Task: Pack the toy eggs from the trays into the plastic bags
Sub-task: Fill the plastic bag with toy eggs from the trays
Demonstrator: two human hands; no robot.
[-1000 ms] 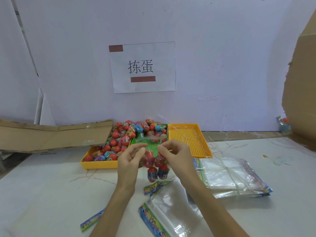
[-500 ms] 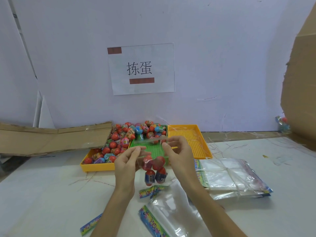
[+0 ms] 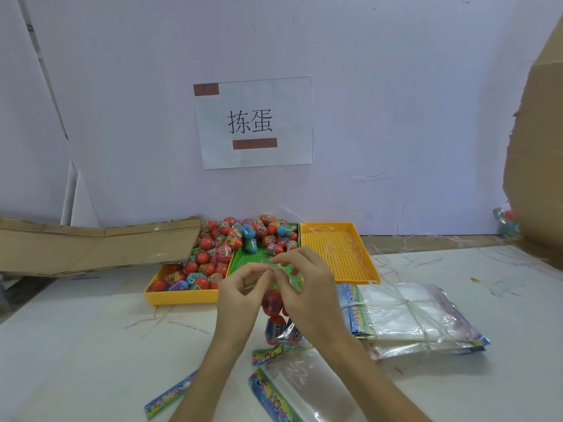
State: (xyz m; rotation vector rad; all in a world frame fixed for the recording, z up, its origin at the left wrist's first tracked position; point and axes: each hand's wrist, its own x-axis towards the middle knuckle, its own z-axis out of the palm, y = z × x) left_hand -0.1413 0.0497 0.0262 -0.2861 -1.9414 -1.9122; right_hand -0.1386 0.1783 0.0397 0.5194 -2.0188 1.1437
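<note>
Our hands cover most of the filled bag [image 3: 275, 327]; we cannot count its eggs. The lower bag [image 3: 304, 394] and cardboard [image 3: 536, 153] run off frame.

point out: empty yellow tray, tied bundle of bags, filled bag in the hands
empty yellow tray [image 3: 335, 254], head view, on its perforated floor.
tied bundle of bags [image 3: 408, 315], head view, on the clear top bag.
filled bag [image 3: 275, 328], head view, on an egg near the bottom.
</note>
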